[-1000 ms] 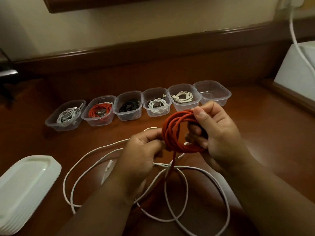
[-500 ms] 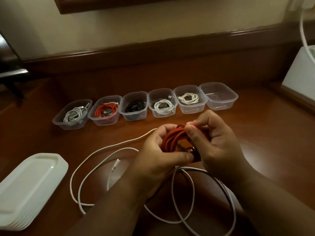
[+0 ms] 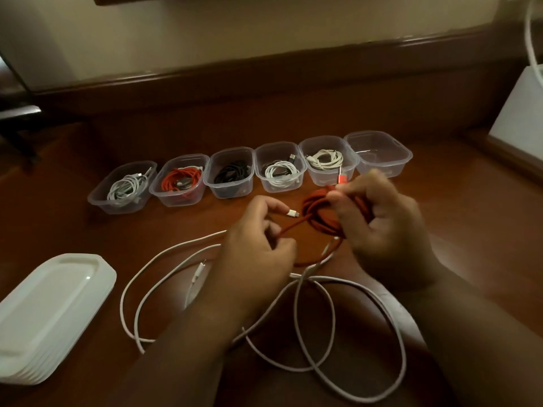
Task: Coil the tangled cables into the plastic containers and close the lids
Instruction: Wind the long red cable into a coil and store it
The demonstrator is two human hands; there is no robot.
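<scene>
Left hand [image 3: 258,245] drew apart from red coil [image 3: 320,212], right hand [image 3: 382,224] gripping it.

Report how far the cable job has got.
Done: five of the six containers hold coiled cables. In hand: the right hand grips the red cable coil while the left hand holds its free end. Left: the far-right container looks empty, the white cable lies loose on the table, and the lids sit stacked, none fitted.
</scene>
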